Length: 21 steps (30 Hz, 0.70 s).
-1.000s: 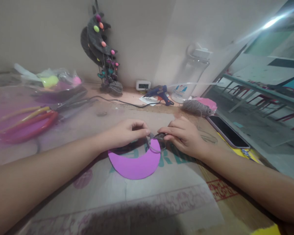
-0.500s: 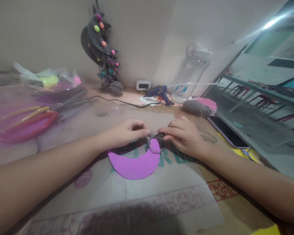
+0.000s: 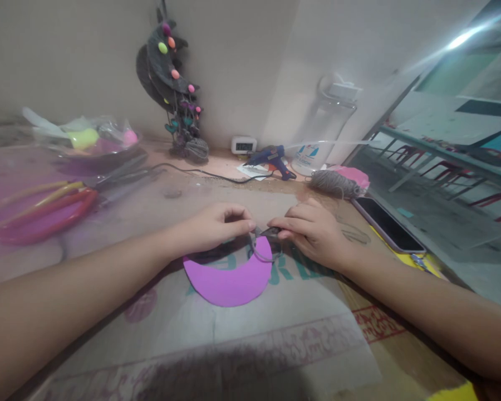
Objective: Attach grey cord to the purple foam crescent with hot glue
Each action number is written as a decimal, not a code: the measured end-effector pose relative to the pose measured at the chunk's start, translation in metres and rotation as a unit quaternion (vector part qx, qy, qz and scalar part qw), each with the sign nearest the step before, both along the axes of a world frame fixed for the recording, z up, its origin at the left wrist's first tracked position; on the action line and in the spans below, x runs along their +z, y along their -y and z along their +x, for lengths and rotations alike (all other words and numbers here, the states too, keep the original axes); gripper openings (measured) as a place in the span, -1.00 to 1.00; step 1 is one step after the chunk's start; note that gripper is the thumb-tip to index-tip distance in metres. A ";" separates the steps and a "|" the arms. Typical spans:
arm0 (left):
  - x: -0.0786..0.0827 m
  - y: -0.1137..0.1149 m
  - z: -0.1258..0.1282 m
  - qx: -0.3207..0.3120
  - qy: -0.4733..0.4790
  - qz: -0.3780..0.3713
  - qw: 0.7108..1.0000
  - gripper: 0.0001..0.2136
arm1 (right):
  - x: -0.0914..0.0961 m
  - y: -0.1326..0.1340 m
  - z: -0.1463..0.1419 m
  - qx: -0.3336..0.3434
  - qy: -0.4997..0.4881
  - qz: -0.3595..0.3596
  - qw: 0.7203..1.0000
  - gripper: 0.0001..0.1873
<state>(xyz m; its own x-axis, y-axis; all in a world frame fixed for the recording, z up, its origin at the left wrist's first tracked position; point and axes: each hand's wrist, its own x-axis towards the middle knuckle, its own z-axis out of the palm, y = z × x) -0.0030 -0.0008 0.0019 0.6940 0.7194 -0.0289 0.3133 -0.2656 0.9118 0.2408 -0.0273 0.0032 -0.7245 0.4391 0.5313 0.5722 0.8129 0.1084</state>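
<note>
A purple crescent cut-out (image 3: 229, 284) lies flat on the printed sheet, horns pointing away from me. At its right horn, my left hand (image 3: 227, 225) pinches grey yarn (image 3: 256, 229) between thumb and fingers. A loop of this yarn hangs down over the crescent. My right hand (image 3: 311, 231) is closed on a small dark pointed tool (image 3: 271, 231), its tip turned left against the yarn. Fingers cover most of the tool, so its exact kind does not show. Both hands hover close together above the right horn.
Large red-handled scissors (image 3: 67, 214) lie at left near a plastic bag (image 3: 108, 136) of bright pieces. Behind are a blue glue gun (image 3: 273, 161) with its cord, a small clock (image 3: 244, 145), a clear bottle (image 3: 317, 133) and a yarn skein (image 3: 334, 184). A phone (image 3: 388, 225) rests at right.
</note>
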 end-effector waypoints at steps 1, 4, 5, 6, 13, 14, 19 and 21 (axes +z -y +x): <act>0.000 0.000 0.000 0.000 -0.001 -0.001 1.000 -0.74 | 0.000 0.000 0.000 -0.001 0.000 -0.005 1.000 -0.66; -0.002 0.000 0.000 0.003 -0.004 -0.004 1.000 -0.73 | 0.002 0.002 0.000 -0.019 -0.017 -0.033 0.999 -0.63; -0.002 0.000 0.000 0.004 -0.003 -0.006 1.000 -0.72 | 0.003 0.003 0.000 -0.029 -0.026 -0.043 0.998 -0.61; -0.002 0.000 0.000 0.004 -0.002 -0.006 1.000 -0.72 | 0.003 0.003 0.000 -0.040 -0.033 -0.050 0.997 -0.59; 0.000 0.000 0.000 0.008 -0.008 -0.011 1.000 -0.74 | 0.001 0.002 0.001 -0.036 -0.021 -0.050 0.998 -0.63; 0.000 0.000 0.000 0.008 -0.009 -0.009 1.000 -0.74 | 0.000 0.001 0.001 -0.033 -0.017 -0.049 0.998 -0.63; 0.001 0.002 0.001 0.006 -0.007 0.002 1.000 -0.73 | -0.001 0.001 0.001 -0.024 -0.009 -0.047 0.999 -0.63; 0.000 0.001 0.001 0.003 -0.006 0.009 1.000 -0.73 | -0.001 0.001 0.000 -0.020 -0.004 -0.046 0.999 -0.63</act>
<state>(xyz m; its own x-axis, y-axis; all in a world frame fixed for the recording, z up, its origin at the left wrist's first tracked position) -0.0017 -0.0020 0.0024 0.6901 0.7234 -0.0238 0.3251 -0.2804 0.9032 0.2405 -0.0281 0.0027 -0.7011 0.5151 0.4931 0.6051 0.7956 0.0292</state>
